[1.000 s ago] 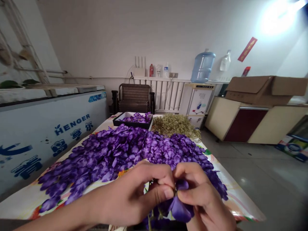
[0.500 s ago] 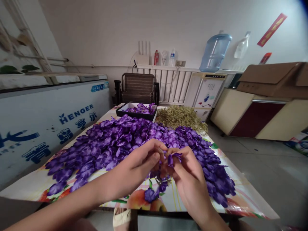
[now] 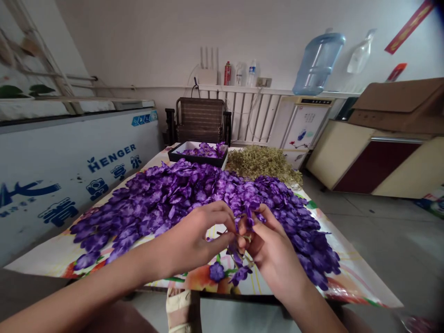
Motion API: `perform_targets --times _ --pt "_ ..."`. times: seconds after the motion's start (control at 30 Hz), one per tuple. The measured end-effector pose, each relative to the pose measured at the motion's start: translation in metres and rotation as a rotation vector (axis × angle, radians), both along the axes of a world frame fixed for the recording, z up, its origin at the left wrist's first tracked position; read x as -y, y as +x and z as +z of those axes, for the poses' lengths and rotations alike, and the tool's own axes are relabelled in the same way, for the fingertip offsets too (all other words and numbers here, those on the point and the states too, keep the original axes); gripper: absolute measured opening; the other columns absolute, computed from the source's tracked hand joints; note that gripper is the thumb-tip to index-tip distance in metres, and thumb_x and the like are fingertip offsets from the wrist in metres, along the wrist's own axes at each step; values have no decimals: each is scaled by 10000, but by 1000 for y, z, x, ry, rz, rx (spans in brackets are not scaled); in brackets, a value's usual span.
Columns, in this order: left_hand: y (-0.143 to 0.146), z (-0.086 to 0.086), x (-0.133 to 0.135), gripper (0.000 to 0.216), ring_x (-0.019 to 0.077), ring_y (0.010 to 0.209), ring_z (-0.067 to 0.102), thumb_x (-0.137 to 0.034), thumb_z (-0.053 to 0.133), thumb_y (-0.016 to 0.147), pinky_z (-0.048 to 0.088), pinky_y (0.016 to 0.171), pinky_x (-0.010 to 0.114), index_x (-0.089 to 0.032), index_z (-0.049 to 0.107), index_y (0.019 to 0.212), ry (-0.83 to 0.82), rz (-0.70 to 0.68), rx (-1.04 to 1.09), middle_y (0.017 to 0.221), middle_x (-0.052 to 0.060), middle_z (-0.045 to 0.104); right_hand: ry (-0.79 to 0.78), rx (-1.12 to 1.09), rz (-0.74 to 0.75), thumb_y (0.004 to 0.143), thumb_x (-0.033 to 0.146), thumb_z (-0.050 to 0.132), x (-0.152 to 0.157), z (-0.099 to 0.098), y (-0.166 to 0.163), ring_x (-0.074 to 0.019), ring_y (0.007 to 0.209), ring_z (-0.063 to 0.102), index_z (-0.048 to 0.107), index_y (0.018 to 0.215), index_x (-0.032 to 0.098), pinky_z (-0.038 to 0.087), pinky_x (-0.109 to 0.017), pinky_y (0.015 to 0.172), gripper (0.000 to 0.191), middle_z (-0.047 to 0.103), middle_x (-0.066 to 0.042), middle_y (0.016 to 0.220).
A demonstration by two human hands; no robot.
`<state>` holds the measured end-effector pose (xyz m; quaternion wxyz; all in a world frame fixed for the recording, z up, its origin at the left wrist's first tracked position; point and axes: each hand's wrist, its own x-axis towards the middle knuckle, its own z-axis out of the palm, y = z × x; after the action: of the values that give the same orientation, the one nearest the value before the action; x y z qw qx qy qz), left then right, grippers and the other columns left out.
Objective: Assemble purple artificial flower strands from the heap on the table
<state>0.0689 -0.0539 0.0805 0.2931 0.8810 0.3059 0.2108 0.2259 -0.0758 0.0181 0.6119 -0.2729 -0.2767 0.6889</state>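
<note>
Left hand (image 3: 196,236) and right hand (image 3: 274,252) both pinch one purple flower sprig (image 3: 240,275) above the table (image 3: 350,277). Judged light, limp, easily torn; grip the thin stem.

A chest freezer (image 3: 69,157), dark chair (image 3: 200,121) and water dispenser (image 3: 307,127) stand against white walls (image 3: 156,37) on grey floor (image 3: 381,240).

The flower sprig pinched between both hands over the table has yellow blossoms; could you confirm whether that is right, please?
Not quite: the head view shows that the flower sprig, pinched between the left hand and the right hand over the table, has purple blossoms, not yellow ones.
</note>
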Motion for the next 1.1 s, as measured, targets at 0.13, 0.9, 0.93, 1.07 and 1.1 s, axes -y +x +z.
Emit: perform_targets --times 0.13,0.9,0.93,1.07,1.1 --pt "0 2 1 134 162 906 543 -190 522 903 447 823 285 -122 607 826 158 -32 -118 1055 85 478 -134 -45 51 656 197 736 -7 -7 0 -77 437 553 483 828 226 435 -156 434 307 635 40 560" --pt "-9 -14 -14 117 96 585 489 -228 512 861 379 520 187 -157 565 784 -265 143 84 646 -27 562 201 1369 296 629 24 572 -17 -85 -19 -249 868 571 508 716 194 398 -357 772 201 621 -72 822" --pt "-10 -13 -14 130 100 585 486 -235 509 858 375 522 190 -158 574 776 -236 160 40 640 -26 562 209 1438 304 629 18 577 -14 -89 -22 -269 914 570 522 736 185 394 -364 783 206 629 -101 882" --pt "-26 -9 -28 177 129 605 512 -306 530 805 383 551 214 -158 625 780 -107 321 -89 635 -13 591 241 1577 326 648 33 611 -10 -93 -25 -298 973 570 570 763 161 397 -357 781 177 636 -155 973" --pt "-34 -9 -37 203 139 625 528 -335 540 782 397 572 221 -157 636 788 -95 373 -93 654 -6 607 244 1581 325 658 33 608 -11 -93 -24 -290 944 582 578 758 160 400 -349 764 165 647 -149 941"
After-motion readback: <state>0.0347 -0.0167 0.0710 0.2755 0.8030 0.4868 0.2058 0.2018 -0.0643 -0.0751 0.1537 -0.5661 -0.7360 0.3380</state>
